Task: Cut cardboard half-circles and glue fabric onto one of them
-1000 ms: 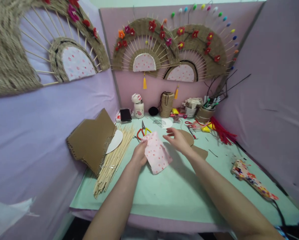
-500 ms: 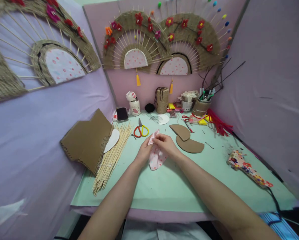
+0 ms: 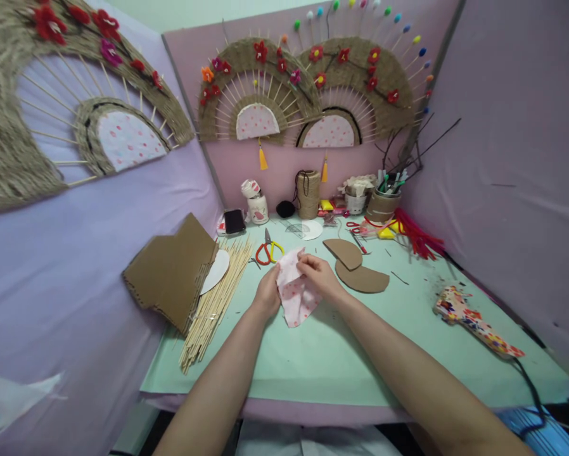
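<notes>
A pink cloth with red spots [image 3: 296, 297] hangs between my two hands above the green table, its upper part folded over. My left hand [image 3: 267, 292] grips its left edge. The fingertips of my right hand [image 3: 319, 273] pinch the cloth near its top right corner. Just beyond my left hand lie scissors [image 3: 269, 248] with one red and one yellow handle. Two brown cardboard half-round pieces [image 3: 362, 277] rest to the right of my right hand, one overlapping the other.
Thin wooden sticks [image 3: 213, 316] and folded cardboard [image 3: 170, 272] lie left. A flower-patterned glue gun [image 3: 474, 322] with a black cord is at right. Twine [image 3: 308, 195], a jar [image 3: 258, 209] and red pipe cleaners [image 3: 418, 235] stand or lie at the back.
The cloth is spread wider, with more of its upper part showing. My left hand has shifted slightly left, away from my right. The view has tilted up a little.
</notes>
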Available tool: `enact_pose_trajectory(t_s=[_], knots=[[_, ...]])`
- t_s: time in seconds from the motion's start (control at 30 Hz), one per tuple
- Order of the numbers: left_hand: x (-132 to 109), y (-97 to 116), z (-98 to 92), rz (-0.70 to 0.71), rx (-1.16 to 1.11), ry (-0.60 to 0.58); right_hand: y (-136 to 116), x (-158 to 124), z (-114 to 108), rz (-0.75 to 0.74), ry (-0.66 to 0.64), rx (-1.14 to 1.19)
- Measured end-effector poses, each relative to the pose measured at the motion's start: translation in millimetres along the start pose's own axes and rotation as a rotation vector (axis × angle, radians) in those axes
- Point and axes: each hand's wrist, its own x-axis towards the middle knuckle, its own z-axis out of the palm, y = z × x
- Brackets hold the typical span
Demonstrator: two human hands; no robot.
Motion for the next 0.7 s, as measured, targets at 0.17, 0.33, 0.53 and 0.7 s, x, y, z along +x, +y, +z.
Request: enact_pose_trajectory(t_s=[0.17,0.33,0.53,0.7], knots=[[4.8,25.6,-5.6,-0.036,-0.132,0.131,-9.7,23.7,-29.5,-0.126,0.355,0.28],[18.4,72.9,8.5,0.046,-0.237,0.196,-30.4,42.2,-75.3,-0.216,0.564,0.473],[74.6,126.8,79.5,0.26,-0.27,0.056,-36.9,43.2,-80.2,-0.254,0.579,0.503],[92.0,110.4,99.3,0.17,-0.068,0.089,-37.5,40.6,-73.0,-0.269,0.525,0.388]])
